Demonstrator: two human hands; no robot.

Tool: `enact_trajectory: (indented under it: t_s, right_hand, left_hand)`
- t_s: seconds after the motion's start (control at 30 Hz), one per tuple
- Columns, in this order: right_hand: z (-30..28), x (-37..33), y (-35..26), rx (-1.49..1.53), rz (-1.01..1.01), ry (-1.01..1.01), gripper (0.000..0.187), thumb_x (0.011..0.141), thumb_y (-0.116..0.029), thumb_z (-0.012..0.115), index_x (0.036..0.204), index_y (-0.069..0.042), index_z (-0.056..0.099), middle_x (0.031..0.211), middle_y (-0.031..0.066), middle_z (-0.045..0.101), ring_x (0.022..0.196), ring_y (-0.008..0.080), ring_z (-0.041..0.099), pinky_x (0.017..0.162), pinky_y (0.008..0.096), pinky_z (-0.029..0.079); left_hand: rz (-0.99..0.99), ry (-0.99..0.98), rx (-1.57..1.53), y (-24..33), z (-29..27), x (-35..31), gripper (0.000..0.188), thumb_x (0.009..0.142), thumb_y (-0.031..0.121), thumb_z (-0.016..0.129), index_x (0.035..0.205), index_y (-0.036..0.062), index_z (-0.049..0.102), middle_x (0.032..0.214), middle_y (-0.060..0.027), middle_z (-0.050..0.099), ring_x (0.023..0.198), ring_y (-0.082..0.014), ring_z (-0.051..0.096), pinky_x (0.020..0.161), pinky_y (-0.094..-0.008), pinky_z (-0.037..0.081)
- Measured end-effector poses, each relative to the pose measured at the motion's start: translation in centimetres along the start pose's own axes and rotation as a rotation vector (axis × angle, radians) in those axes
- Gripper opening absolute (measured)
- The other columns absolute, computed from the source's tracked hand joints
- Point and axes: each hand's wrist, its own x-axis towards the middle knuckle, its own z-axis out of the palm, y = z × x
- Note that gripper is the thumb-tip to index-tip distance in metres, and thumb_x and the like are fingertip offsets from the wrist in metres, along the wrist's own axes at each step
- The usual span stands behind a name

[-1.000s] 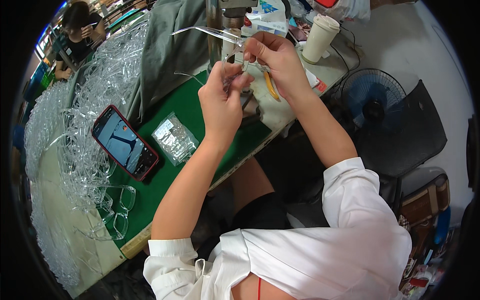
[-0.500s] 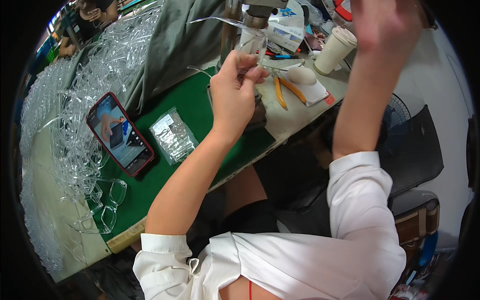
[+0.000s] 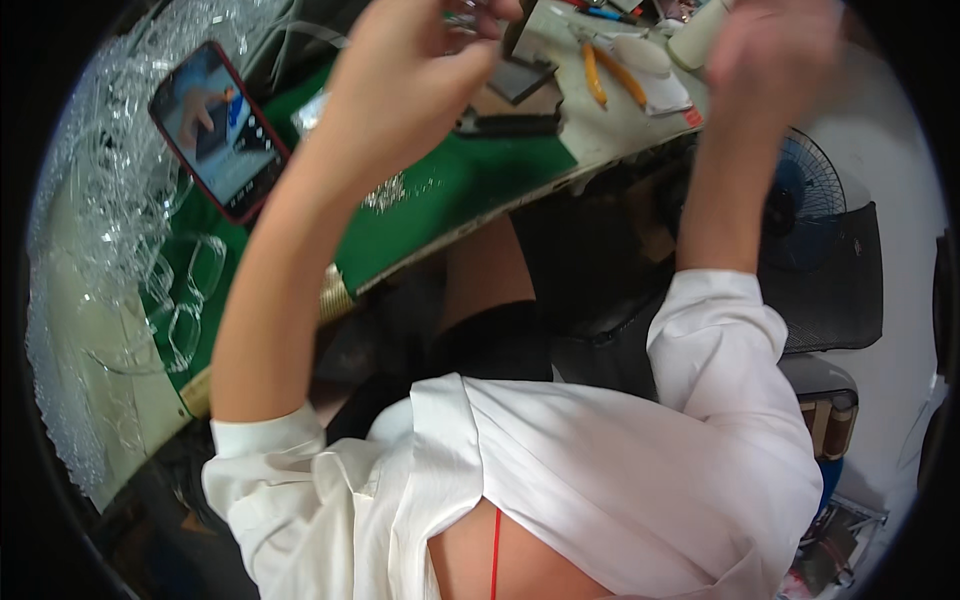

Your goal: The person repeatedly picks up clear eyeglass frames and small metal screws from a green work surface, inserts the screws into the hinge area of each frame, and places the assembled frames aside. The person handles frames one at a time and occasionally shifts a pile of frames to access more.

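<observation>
My left hand (image 3: 425, 85) is near the top edge with its fingers closed on a clear plastic eyeglass frame. A clear temple arm (image 3: 312, 31) sticks out to the left of the hand; the rest is mostly hidden by the fingers. Just right of this hand stands a dark metal fixture (image 3: 510, 105) on the bench. My right hand (image 3: 775, 55) is raised at the upper right, smeared by motion, its fingers not readable. Small shiny metal pieces (image 3: 384, 193) lie on the green mat (image 3: 430, 215) beside my left forearm, which partly covers their clear bag (image 3: 309, 115).
A phone (image 3: 220, 135) with a lit screen lies on the left. Beyond it spreads a heap of clear eyeglass frames (image 3: 110, 180), one loose frame (image 3: 185, 335) nearer me. Orange-handled pliers (image 3: 612, 75), a white oval object (image 3: 641, 55) and a pale cup (image 3: 697, 38) sit right. A fan (image 3: 805, 195) stands below.
The view has shifted, so the bench appears higher. My left hand, still on the clear frame, has come closer and left of the fixture. My right hand stays raised and blurred, somewhat lower.
</observation>
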Motion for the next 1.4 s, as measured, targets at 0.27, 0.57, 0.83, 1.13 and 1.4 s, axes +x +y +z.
enact_trajectory:
  t_s: [0.27,0.57,0.83,1.13,1.4]
  right_hand:
    - [7.2,-14.8,3.1,-0.258,0.339,-0.619,0.017,0.079,-0.001,0.066,0.096,-0.003,0.067,0.079,0.0042,0.058,0.069,0.0131,0.057,0.061,0.0248,0.045]
    - [9.4,-14.2,3.2,-0.378,0.438,-0.553,0.017,0.079,-0.016,0.070,0.084,-0.002,0.062,0.074,0.0066,0.059,0.064,0.0172,0.058,0.060,0.0280,0.045]
    - [9.8,-14.4,3.5,-0.520,0.418,-0.572,0.018,0.078,-0.019,0.070,0.083,-0.004,0.061,0.073,0.0065,0.061,0.062,0.0194,0.059,0.059,0.0294,0.046]
    - [9.9,-14.1,3.2,-0.519,0.440,-0.569,0.015,0.079,-0.017,0.069,0.084,-0.004,0.063,0.074,0.0073,0.063,0.064,0.0196,0.061,0.060,0.0296,0.047]
    - [9.0,-14.6,2.2,-0.437,0.435,-0.598,0.010,0.079,-0.010,0.068,0.084,-0.002,0.064,0.077,0.0073,0.060,0.066,0.0192,0.060,0.061,0.0281,0.047]
  left_hand:
    - [0.447,0.209,1.097,3.9,-9.3,-12.6,0.041,0.089,-0.007,0.049,0.128,0.0028,0.050,0.124,-0.0203,0.056,0.112,-0.0335,0.057,0.091,-0.0400,0.051]
    - [0.186,0.796,0.215,1.1,-9.2,-19.0,0.043,0.092,0.030,0.052,0.120,-0.0034,0.049,0.110,-0.0195,0.057,0.103,-0.0280,0.056,0.092,-0.0387,0.045]
    - [0.075,0.434,-0.057,2.0,-7.4,-18.3,0.051,0.094,0.037,0.043,0.124,-0.0044,0.047,0.089,-0.0175,0.058,0.084,-0.0257,0.056,0.059,-0.0252,0.047]
    - [0.061,0.327,0.015,2.9,-6.6,-18.2,0.065,0.084,0.024,0.046,0.139,-0.0052,0.028,0.088,-0.0172,0.051,0.071,-0.0199,0.049,0.056,-0.0236,0.043]
    - [-0.010,0.402,0.037,2.5,-5.9,-18.1,0.074,0.091,0.049,0.040,0.141,-0.0035,0.024,0.087,-0.0218,0.056,0.072,-0.0220,0.056,0.047,-0.0210,0.041]
